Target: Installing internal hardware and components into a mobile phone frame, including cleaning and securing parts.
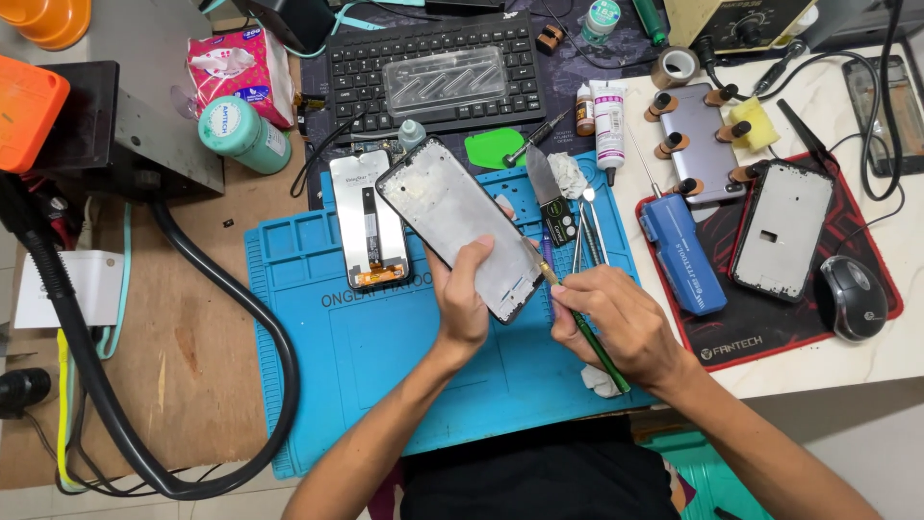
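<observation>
Both forearms rise from the lower edge of the head view and converge toward the centre. The left hand [462,299] points toward 12 o'clock, wrist straight, fingers and thumb curled closed in a grip. The right hand [616,323] lies at its 3 o'clock, angled toward 10 o'clock, fingers pinched together.

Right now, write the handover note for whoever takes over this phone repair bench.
Left hand: grips the black phone frame, tilted above the blue silicone work mat.
Right hand: holds a thin green-handled tool, its tip at the frame's right edge.
Detached screen panel lies face down on the mat, beside the frame. Metal tweezers and white glue tube lie close by.
Done: frame and screen apart.
Left: work along the frame's edge looks unfinished.
</observation>
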